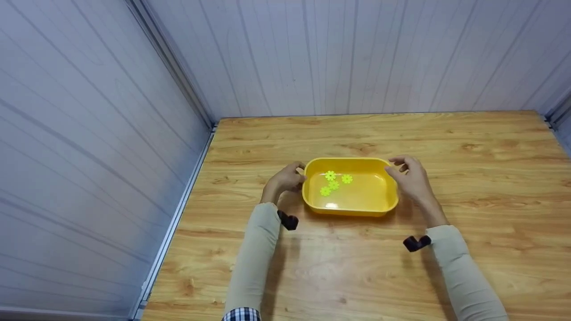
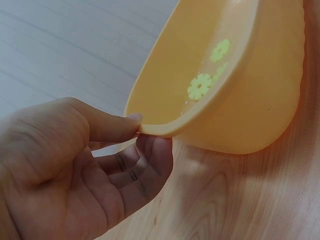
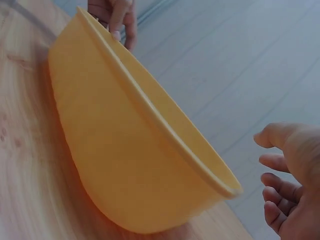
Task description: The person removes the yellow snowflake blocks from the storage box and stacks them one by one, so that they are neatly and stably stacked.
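Observation:
A yellow plastic basin [image 1: 352, 211] with rounded corners rests on the wooden table. On its floor, toward the left, lie several bright yellow-green flower-shaped pieces [image 1: 347, 179]. My left hand [image 1: 287, 178] pinches the basin's left rim; in the left wrist view the thumb [image 2: 112, 127] lies on the rim with fingers bent beneath it. To the right of the basin is my right hand [image 1: 410, 178]. The right wrist view shows a gap between that hand [image 3: 295, 175] and the basin's rim [image 3: 165, 127], with the fingers loosely bent around nothing.
The wood-grain table [image 1: 339, 276] reaches back to a pale panelled wall [image 1: 330, 58]. Another pale panel [image 1: 89, 147] with a metal edge stands along the left. A small black device [image 1: 417, 243] is worn at each wrist over beige sleeves.

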Demonstrator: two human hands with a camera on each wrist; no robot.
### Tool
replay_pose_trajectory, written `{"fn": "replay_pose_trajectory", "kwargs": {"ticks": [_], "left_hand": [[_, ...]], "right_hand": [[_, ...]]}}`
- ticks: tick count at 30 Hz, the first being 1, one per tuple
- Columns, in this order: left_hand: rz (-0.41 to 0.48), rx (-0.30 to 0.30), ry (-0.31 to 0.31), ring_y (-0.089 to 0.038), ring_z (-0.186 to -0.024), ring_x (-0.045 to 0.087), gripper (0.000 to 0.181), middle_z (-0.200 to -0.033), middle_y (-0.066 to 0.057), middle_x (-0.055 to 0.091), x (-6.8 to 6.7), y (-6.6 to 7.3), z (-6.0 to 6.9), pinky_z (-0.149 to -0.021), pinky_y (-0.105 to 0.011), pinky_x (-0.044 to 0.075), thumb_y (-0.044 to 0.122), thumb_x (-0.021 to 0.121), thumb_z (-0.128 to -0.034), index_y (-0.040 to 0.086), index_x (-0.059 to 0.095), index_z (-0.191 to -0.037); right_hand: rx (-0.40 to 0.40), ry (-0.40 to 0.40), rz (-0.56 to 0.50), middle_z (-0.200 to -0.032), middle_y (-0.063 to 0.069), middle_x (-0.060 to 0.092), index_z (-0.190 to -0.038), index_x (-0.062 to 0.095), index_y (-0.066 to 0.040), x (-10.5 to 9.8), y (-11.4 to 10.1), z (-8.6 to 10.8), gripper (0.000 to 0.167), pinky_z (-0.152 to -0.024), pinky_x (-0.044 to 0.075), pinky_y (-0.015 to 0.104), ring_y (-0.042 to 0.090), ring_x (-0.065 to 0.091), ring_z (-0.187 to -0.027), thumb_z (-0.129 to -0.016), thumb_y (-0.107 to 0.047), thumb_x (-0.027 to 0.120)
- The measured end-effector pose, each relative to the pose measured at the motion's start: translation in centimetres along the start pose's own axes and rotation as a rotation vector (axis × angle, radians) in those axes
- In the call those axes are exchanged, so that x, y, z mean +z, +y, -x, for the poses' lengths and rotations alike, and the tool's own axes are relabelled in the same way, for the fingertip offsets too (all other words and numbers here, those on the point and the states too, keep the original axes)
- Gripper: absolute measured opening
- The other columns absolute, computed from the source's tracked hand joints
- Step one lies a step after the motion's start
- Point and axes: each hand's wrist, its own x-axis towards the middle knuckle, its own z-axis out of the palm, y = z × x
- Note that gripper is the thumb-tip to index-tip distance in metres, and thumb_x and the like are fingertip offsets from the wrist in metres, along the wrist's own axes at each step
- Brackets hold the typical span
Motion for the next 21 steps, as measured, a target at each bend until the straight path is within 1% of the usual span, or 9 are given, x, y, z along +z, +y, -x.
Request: {"fn": "replay_pose_trajectory", "kwargs": {"ticks": [4, 9, 12, 14, 15, 19, 21], "left_hand": [[-0.001, -0.002, 0.001, -0.020, -0.082, 0.053, 0.037, -0.097, -0.008, 0.050, 0.0, 0.0, 0.0, -0.085, -0.041, 0.052, 0.010, 0.050, -0.0961, 0.009, 0.046, -0.133], [-0.005, 0.006, -0.004, -0.019, -0.081, 0.054, 0.037, -0.097, -0.008, 0.051, 0.0, 0.0, 0.0, -0.079, -0.036, 0.052, 0.010, 0.050, -0.0958, 0.009, 0.046, -0.133], [-0.001, 0.020, -0.013, -0.020, -0.080, 0.054, 0.037, -0.098, -0.010, 0.051, 0.0, 0.0, 0.1, -0.079, -0.036, 0.053, 0.009, 0.049, -0.0966, 0.009, 0.045, -0.133], [0.008, 0.021, -0.027, -0.022, -0.082, 0.054, 0.037, -0.103, -0.014, 0.052, -0.1, 0.0, 0.1, -0.082, -0.039, 0.052, 0.010, 0.048, -0.0976, 0.008, 0.044, -0.135], [0.010, 0.022, -0.028, -0.022, -0.082, 0.054, 0.037, -0.103, -0.014, 0.052, -0.1, 0.0, 0.1, -0.081, -0.038, 0.052, 0.010, 0.048, -0.0978, 0.008, 0.043, -0.135], [0.017, 0.017, -0.026, -0.021, -0.082, 0.053, 0.036, -0.102, -0.013, 0.051, 0.0, 0.0, 0.0, -0.077, -0.035, 0.052, 0.009, 0.048, -0.0976, 0.009, 0.044, -0.134], [0.015, 0.021, -0.015, -0.019, -0.080, 0.053, 0.036, -0.096, -0.009, 0.050, 0.1, -0.1, -0.1, -0.073, -0.031, 0.051, 0.009, 0.049, -0.0970, 0.009, 0.045, -0.132]], "right_hand": [[-0.048, -0.008, -0.002, -0.117, 0.017, 0.050, -0.123, 0.057, -0.004, 0.9, -0.8, -0.1, 0.046, -0.077, 0.035, 0.032, 0.022, 0.041, -0.096, -0.092, -0.037, 0.061], [-0.085, -0.030, -0.016, -0.117, 0.019, 0.050, -0.122, 0.058, -0.003, 2.1, -1.5, -0.3, 0.043, -0.081, 0.035, 0.034, 0.025, 0.042, -0.097, -0.092, -0.034, 0.064], [-0.120, -0.040, -0.015, -0.116, 0.020, 0.051, -0.119, 0.059, -0.003, 2.9, -1.8, -0.4, 0.041, -0.081, 0.035, 0.035, 0.029, 0.044, -0.097, -0.091, -0.032, 0.064], [-0.144, -0.052, -0.015, -0.115, 0.019, 0.051, -0.118, 0.060, -0.003, 3.5, -2.0, -0.5, 0.039, -0.081, 0.035, 0.036, 0.032, 0.045, -0.098, -0.091, -0.031, 0.065], [-0.154, -0.058, -0.017, -0.115, 0.019, 0.051, -0.117, 0.060, -0.003, 3.8, -2.1, -0.5, 0.038, -0.082, 0.035, 0.036, 0.033, 0.045, -0.098, -0.091, -0.029, 0.065], [-0.169, -0.095, -0.025, -0.115, 0.019, 0.051, -0.116, 0.059, -0.002, 5.0, -2.3, -0.7, 0.036, -0.083, 0.037, 0.039, 0.035, 0.046, -0.099, -0.091, -0.027, 0.066], [-0.172, -0.108, -0.020, -0.114, 0.021, 0.051, -0.115, 0.060, -0.002, 5.5, -2.4, -0.8, 0.035, -0.083, 0.038, 0.039, 0.035, 0.047, -0.099, -0.090, -0.025, 0.067]]}}
